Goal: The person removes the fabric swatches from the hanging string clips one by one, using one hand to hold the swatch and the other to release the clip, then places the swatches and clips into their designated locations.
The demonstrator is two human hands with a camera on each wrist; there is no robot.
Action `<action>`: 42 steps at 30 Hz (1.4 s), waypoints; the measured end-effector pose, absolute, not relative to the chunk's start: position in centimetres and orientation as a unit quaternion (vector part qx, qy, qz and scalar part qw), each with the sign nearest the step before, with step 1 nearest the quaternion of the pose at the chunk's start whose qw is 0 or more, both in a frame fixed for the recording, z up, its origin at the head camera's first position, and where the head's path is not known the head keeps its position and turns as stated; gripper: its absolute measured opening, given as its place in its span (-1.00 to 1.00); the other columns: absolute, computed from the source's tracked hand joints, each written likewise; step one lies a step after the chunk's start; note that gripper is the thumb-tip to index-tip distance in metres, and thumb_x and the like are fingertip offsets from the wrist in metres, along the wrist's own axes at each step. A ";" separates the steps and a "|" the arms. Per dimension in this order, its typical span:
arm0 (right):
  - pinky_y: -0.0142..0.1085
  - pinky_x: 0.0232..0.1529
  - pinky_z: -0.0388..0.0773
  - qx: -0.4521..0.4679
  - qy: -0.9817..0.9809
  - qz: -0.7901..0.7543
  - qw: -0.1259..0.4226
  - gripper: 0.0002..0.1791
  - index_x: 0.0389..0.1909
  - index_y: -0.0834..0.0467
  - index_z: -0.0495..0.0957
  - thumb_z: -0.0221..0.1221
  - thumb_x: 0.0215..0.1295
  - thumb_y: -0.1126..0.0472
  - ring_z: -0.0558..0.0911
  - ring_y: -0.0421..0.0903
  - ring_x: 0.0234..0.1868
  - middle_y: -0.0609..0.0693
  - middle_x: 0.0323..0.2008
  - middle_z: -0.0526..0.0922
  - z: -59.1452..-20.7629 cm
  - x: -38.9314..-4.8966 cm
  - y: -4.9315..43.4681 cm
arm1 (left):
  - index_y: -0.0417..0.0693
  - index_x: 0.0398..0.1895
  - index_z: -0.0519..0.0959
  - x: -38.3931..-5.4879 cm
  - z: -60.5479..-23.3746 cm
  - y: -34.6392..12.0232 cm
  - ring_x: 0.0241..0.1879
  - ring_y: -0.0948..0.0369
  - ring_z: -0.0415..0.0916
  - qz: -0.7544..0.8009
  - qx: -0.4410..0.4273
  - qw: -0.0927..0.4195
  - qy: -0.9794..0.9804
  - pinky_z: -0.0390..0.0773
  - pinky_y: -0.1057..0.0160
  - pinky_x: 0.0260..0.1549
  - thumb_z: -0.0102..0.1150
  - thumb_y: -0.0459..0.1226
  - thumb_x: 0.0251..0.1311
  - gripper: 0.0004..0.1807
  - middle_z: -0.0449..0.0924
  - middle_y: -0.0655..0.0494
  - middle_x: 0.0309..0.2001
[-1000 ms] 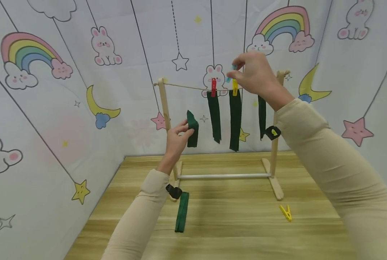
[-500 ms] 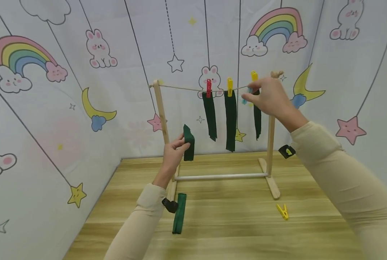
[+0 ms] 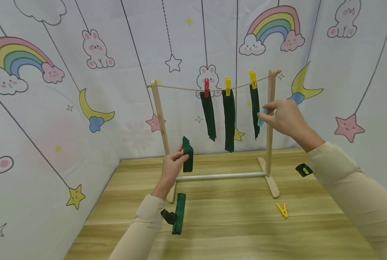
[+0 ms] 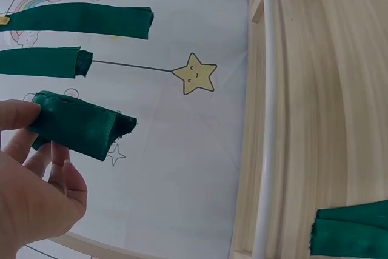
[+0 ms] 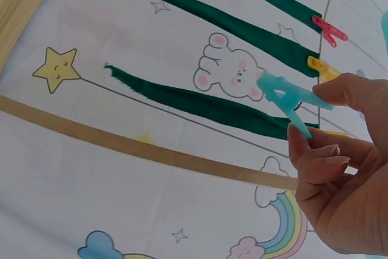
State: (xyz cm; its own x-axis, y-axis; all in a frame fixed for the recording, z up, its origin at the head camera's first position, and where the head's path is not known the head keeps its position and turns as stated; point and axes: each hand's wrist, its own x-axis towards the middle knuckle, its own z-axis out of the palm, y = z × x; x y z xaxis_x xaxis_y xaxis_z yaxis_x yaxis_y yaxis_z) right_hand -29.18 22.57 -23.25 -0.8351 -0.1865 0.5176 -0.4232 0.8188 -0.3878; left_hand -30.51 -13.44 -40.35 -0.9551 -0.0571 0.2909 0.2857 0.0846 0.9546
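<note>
My left hand (image 3: 173, 166) pinches a folded dark green cloth strip (image 4: 79, 125) between thumb and fingers, in front of the rack's left post and below the line. Over by the right post, my right hand (image 3: 286, 117) holds a light blue clothespin (image 5: 284, 94) by its handle ends. Three green strips hang from the string: one under a red clothespin (image 3: 206, 87), one under a yellow clothespin (image 3: 227, 86), and a narrower-looking strip (image 3: 255, 108) at the right under another yellow clothespin (image 3: 252, 79). The blue clothespin appears just in front of that right strip.
The wooden rack has a left post (image 3: 159, 115), a right post (image 3: 271, 126) and a white lower bar (image 3: 222, 176). On the wood-grain table lie another green strip (image 3: 179, 213), near the left foot, and a yellow clothespin (image 3: 282, 210) at the right. A patterned backdrop (image 3: 141, 32) stands behind.
My right hand has moved right and down from the line with the blue clothespin, uncovering the right yellow clothespin. My left hand has lowered with the folded strip.
</note>
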 end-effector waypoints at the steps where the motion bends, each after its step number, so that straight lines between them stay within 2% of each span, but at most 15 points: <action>1: -0.25 -0.60 0.36 0.162 -0.925 0.252 0.232 -0.57 0.00 0.41 0.66 0.24 0.35 0.10 0.55 0.07 -0.43 0.23 -0.27 0.70 -23.7 -29.0 23.0 | -0.36 -0.05 0.69 -30.4 -40.7 -13.5 0.43 -0.04 0.21 -0.672 -0.076 0.124 -0.726 0.15 -0.06 0.38 0.27 -0.34 0.28 -0.73 0.41 -0.03 0.36; 8: -0.26 -0.60 0.38 0.151 -0.935 0.244 0.207 -0.62 -0.10 0.43 0.69 0.23 0.32 0.16 0.57 0.01 -0.46 0.22 -0.36 0.72 -27.2 -28.8 25.6 | -0.34 -0.04 0.69 -29.4 -43.4 -13.6 0.44 -0.08 0.17 -0.671 -0.053 0.086 -0.734 0.14 -0.09 0.37 0.28 -0.31 0.30 -0.73 0.38 0.00 0.38; 13: -0.24 -0.51 0.42 0.135 -0.947 0.251 0.150 -0.61 -0.09 0.46 0.67 0.27 0.32 0.16 0.51 -0.05 -0.48 0.26 -0.31 0.72 -29.7 -28.7 27.0 | -0.33 -0.07 0.71 -28.6 -45.1 -13.4 0.48 -0.10 0.06 -0.663 -0.044 0.071 -0.744 0.12 -0.10 0.38 0.28 -0.31 0.29 -0.74 0.38 0.01 0.38; 16: -0.20 -0.45 0.48 0.132 -0.952 0.249 0.115 -0.58 -0.09 0.47 0.67 0.29 0.32 0.13 0.53 -0.04 -0.44 0.33 -0.24 0.72 -31.2 -28.5 27.7 | -0.33 -0.07 0.71 -27.9 -46.0 -13.3 0.46 -0.11 0.12 -0.663 -0.040 0.060 -0.745 0.18 -0.11 0.35 0.27 -0.31 0.29 -0.74 0.38 -0.01 0.38; 19: -0.20 -0.43 0.52 0.136 -0.956 0.243 0.094 -0.60 -0.17 0.47 0.69 0.30 0.31 0.13 0.54 -0.07 -0.42 0.30 -0.28 0.73 -32.9 -28.2 28.5 | -0.36 -0.04 0.69 -27.5 -46.9 -13.3 0.42 -0.14 0.19 -0.660 -0.043 0.050 -0.748 0.26 -0.14 0.30 0.24 -0.30 0.32 -0.72 0.37 -0.06 0.39; 21: -0.24 -0.52 0.43 0.135 -0.957 0.242 0.082 -0.68 -0.40 0.38 0.71 0.30 0.30 0.15 0.46 -0.12 -0.52 0.15 -0.50 0.68 -34.1 -28.0 29.0 | -0.37 -0.03 0.68 -27.2 -47.4 -13.4 0.42 -0.14 0.20 -0.659 -0.042 0.044 -0.750 0.27 -0.15 0.29 0.23 -0.30 0.33 -0.71 0.37 -0.07 0.39; 23: -0.29 -0.59 0.31 0.132 -0.959 0.240 0.074 -0.67 -0.62 0.24 0.63 0.31 0.28 0.15 0.35 -0.18 -0.60 -0.05 -0.67 0.52 -35.5 -27.8 29.6 | -0.38 -0.03 0.67 -27.0 -47.7 -13.4 0.41 -0.16 0.20 -0.655 -0.045 0.042 -0.753 0.25 -0.15 0.30 0.23 -0.31 0.33 -0.71 0.37 -0.10 0.38; 26: -0.32 -0.61 0.15 0.125 -0.964 0.227 0.056 -0.58 -0.74 0.10 0.46 0.32 0.27 0.11 0.19 -0.22 -0.65 -0.19 -0.75 0.23 -37.4 -27.3 30.5 | -0.36 -0.05 0.69 -26.7 -48.1 -13.4 0.41 -0.13 0.22 -0.652 -0.040 0.033 -0.756 0.26 -0.09 0.31 0.24 -0.32 0.31 -0.73 0.38 -0.09 0.37; 27: -0.32 -0.61 0.14 0.126 -0.965 0.223 0.051 -0.60 -0.74 0.08 0.50 0.33 0.27 0.10 0.19 -0.23 -0.66 -0.21 -0.75 0.23 -37.9 -27.2 30.8 | -0.35 -0.06 0.69 -26.6 -48.3 -13.4 0.39 -0.13 0.26 -0.647 -0.039 0.031 -0.761 0.30 -0.04 0.29 0.25 -0.32 0.31 -0.74 0.39 -0.10 0.37; 30: -0.36 -0.62 0.09 0.128 -0.967 0.220 0.028 -0.60 -0.76 0.07 0.50 0.33 0.24 0.10 0.13 -0.25 -0.68 -0.24 -0.77 0.15 -39.7 -26.7 31.3 | -0.32 -0.07 0.71 -26.4 -48.8 -13.3 0.23 -0.11 0.45 -0.643 -0.034 0.016 -0.765 0.55 0.16 -0.04 0.25 -0.31 0.30 -0.75 0.38 -0.10 0.37; 32: -0.38 -0.63 0.07 0.132 -0.965 0.225 0.015 -0.60 -0.78 0.08 0.51 0.35 0.21 0.12 0.09 -0.27 -0.69 -0.26 -0.79 0.11 -40.8 -26.5 31.5 | -0.31 -0.05 0.70 -26.2 -49.2 -13.2 -0.03 -0.04 0.54 -0.641 -0.033 0.006 -0.767 0.51 0.26 -0.31 0.25 -0.30 0.31 -0.74 0.37 -0.10 0.38; 34: -0.39 -0.64 0.05 0.136 -0.962 0.235 0.008 -0.57 -0.83 0.08 0.49 0.37 0.18 0.15 0.06 -0.28 -0.70 -0.27 -0.80 0.08 -41.9 -26.2 31.7 | -0.31 -0.03 0.69 -25.9 -49.4 -13.2 -0.22 0.09 0.48 -0.642 -0.033 -0.007 -0.766 0.40 0.30 -0.44 0.24 -0.30 0.32 -0.72 0.35 -0.10 0.39; 36: -0.40 -0.65 0.04 0.136 -0.960 0.243 0.001 -0.55 -0.87 0.09 0.48 0.39 0.14 0.18 0.05 -0.30 -0.72 -0.29 -0.83 0.07 -43.0 -26.0 31.8 | -0.31 -0.01 0.69 -25.6 -49.8 -13.2 -0.37 0.20 0.38 -0.644 -0.036 -0.018 -0.764 0.39 0.31 -0.43 0.24 -0.29 0.32 -0.71 0.35 -0.09 0.40; 39: -0.42 -0.66 0.02 0.124 -0.961 0.247 -0.014 -0.47 -0.92 0.04 0.35 0.40 0.12 0.20 0.04 -0.32 -0.74 -0.29 -0.84 0.06 -44.6 -25.5 32.2 | -0.31 -0.04 0.70 -25.4 -50.3 -13.1 -0.30 0.23 0.43 -0.641 -0.039 -0.032 -0.766 0.41 0.28 -0.41 0.23 -0.29 0.33 -0.74 0.36 -0.10 0.39; 42: -0.44 -0.68 0.03 0.107 -0.963 0.245 -0.032 -0.43 -0.92 -0.01 0.26 0.40 0.10 0.21 0.06 -0.34 -0.76 -0.29 -0.86 0.10 -45.7 -25.1 32.7 | -0.30 -0.07 0.71 -25.1 -50.7 -13.0 -0.02 0.02 0.53 -0.625 -0.040 -0.049 -0.778 0.52 0.21 -0.29 0.23 -0.29 0.32 -0.75 0.37 -0.13 0.38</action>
